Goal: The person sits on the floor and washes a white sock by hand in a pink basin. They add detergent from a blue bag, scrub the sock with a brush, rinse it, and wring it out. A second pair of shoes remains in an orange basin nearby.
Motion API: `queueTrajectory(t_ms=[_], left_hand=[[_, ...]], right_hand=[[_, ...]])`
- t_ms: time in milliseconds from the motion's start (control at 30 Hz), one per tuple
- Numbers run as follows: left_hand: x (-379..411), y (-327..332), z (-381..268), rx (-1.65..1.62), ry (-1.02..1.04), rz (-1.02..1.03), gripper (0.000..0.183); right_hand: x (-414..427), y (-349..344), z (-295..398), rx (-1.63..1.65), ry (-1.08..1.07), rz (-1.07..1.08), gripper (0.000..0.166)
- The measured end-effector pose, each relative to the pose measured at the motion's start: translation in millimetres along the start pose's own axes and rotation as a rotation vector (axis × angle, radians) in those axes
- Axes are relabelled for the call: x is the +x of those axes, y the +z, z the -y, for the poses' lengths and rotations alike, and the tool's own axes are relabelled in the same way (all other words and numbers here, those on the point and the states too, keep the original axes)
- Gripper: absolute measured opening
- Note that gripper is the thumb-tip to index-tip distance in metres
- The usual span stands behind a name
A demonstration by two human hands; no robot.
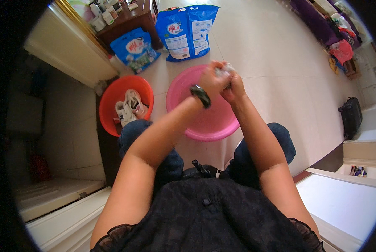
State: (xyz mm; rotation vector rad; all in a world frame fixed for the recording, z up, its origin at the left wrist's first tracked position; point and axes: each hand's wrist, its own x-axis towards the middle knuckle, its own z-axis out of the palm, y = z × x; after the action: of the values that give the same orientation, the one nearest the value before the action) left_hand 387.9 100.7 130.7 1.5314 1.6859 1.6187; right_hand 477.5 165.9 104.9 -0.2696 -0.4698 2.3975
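Above the far part of a pink plastic basin (206, 132), my left hand (213, 81), with a dark bangle on its wrist, meets my right hand (235, 85). Between them is a small whitish-grey wad (224, 70), apparently cloth. Motion blur and my fingers hide most of its shape, and both hands are closed around it. The basin stands on the floor between my knees; my forearms cover part of its inside.
Left of the basin, a red plastic tub (110, 94) holds a pair of white shoes (129, 107). Two blue printed bags, a smaller one (136, 50) and a larger one (189, 34), stand beyond. Bottles crowd a dark wooden table (128, 22). A black bag (351, 118) lies far right.
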Motion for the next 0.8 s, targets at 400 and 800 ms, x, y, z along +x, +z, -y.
queueTrajectory(t_ms=[400,800], left_hand=[[-26,40,51,0.312,0.099,-0.094,0.035],[-16,20,38,-0.141,-0.284,-0.063,0.041]], right_hand=[[-15,8,-16,-0.072,-0.032,-0.106,0.042],[1,-42,-27,-0.063,0.068,0.113,0.036]])
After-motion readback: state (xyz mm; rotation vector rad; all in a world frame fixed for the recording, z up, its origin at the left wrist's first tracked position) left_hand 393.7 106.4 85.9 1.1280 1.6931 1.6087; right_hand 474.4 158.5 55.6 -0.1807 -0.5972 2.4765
